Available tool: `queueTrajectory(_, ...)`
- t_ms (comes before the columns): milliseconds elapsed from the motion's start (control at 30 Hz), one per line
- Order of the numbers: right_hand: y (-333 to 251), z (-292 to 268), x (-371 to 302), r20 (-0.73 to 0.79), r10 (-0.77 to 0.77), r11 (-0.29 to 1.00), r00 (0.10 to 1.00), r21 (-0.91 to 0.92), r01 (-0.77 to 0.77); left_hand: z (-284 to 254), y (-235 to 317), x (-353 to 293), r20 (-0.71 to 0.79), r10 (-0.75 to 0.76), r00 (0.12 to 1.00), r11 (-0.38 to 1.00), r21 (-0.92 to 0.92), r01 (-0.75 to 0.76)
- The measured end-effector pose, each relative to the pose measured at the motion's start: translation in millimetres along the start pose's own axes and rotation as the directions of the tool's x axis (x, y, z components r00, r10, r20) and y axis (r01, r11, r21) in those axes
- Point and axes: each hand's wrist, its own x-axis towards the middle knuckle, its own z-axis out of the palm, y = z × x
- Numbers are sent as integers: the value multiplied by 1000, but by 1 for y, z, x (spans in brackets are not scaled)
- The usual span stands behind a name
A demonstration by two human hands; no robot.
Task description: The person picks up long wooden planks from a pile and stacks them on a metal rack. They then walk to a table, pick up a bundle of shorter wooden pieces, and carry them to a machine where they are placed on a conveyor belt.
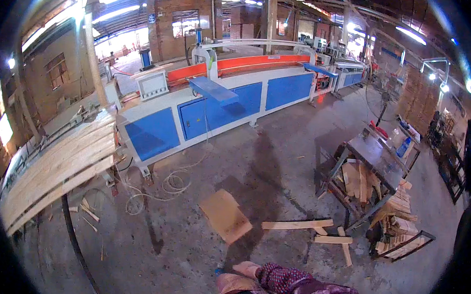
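Note:
At the bottom edge, my right hand [247,268] comes out of a purple dotted sleeve [283,277] and reaches leftward, close to my body. How its fingers are held does not show. Just below it is a tan shape [231,286], perhaps my left hand or something held; I cannot make out which. A small blue spot beside it is too small to name. The flat piece of brown cardboard [226,215] lies on the floor ahead, apart from my hands.
Wood strips [297,225] lie on the floor to the right, near a metal table [375,154] with wood pieces below. A long blue and white machine [221,107] spans the back. Boards [63,167] rest at left, with a loose hose [177,184] and a black cable [72,234] on the floor.

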Motion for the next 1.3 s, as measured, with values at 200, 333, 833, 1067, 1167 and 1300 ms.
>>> queueTrajectory(200, -170, -49, 80, 71, -163, 984, 984, 80, 157, -74, 17, 74, -59, 20, 998, 999, -24, -21)
queueTrajectory(333, -283, -51, 120, -12, -309, 943, 951, -136, 305, -109, 1, 115, -177, 41, 983, 999, -22, -45)
queueTrajectory(833, -572, -21, 260, -154, -853, 320, 498, -908, 269, -454, 7, 257, -410, 406, 817, 822, 555, -130)
queueTrajectory(1067, -561, -46, 224, -146, -901, 395, 408, -662, 637, -450, -26, 330, -433, 592, 680, 684, 716, -140)
queueTrajectory(1167, -584, -67, 235, -77, -856, 420, 511, -680, 600, -464, -34, 349, -426, 628, 651, 701, 674, -235)
queueTrajectory(1300, -636, -94, 305, 59, -926, 175, 373, -809, 561, -489, -22, 350, -250, 565, 786, 697, 655, -293)
